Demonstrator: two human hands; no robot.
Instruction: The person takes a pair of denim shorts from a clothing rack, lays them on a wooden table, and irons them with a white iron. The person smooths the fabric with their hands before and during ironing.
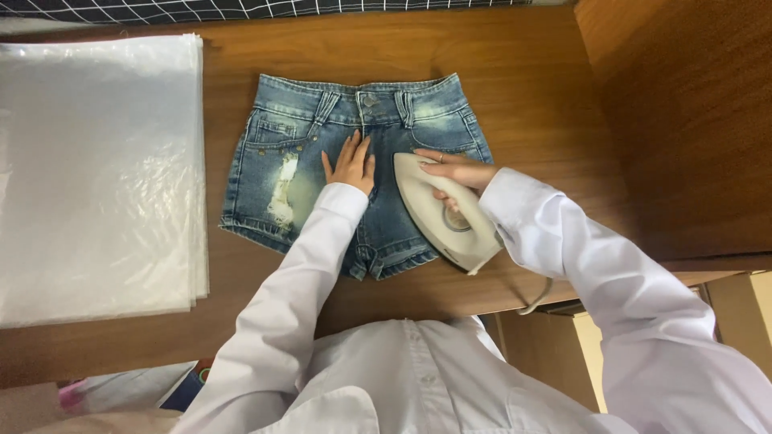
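Observation:
A pair of faded blue denim shorts (281, 173) with a ripped patch on one leg lies flat on the wooden table (515, 88), waistband away from me. My left hand (350, 165) rests flat on the middle of the shorts, fingers spread. My right hand (454, 175) grips the handle of a cream-white iron (438, 217) that sits on the right leg of the shorts, its tip pointing toward the waistband. Both my arms wear white sleeves.
A stack of clear plastic sheets (96, 177) covers the table's left side. The iron's cord (537, 297) hangs off the front edge. A wooden panel (683, 120) rises at the right. A dark checked cloth (161, 10) runs along the back.

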